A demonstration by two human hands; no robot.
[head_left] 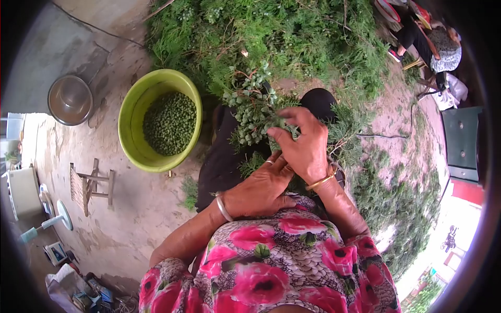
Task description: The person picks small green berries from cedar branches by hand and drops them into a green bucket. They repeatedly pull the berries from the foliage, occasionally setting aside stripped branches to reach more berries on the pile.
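Observation:
A cypress branch (250,112) with clusters of pale green cones lies over my dark-trousered lap. My left hand (258,190), with a silver bangle and a ring, is closed around its lower part; its fingertips are partly hidden beneath my other hand. Crossing above it, my right hand (308,143), a gold bangle at the wrist, has thumb and fingers curled in on the branch beside the cones. What lies exactly between those fingertips is hard to see. Left of my knees stands a yellow-green tub (130,141), partly filled with loose green cones (169,125).
A big heap of cut cypress branches (292,41) spreads ahead, with more greenery (396,208) at right. A metal basin (70,99) and a small wooden stool (91,185) stand left. Another person (443,49) sits at upper right. A dark cable (383,136) runs along the ground.

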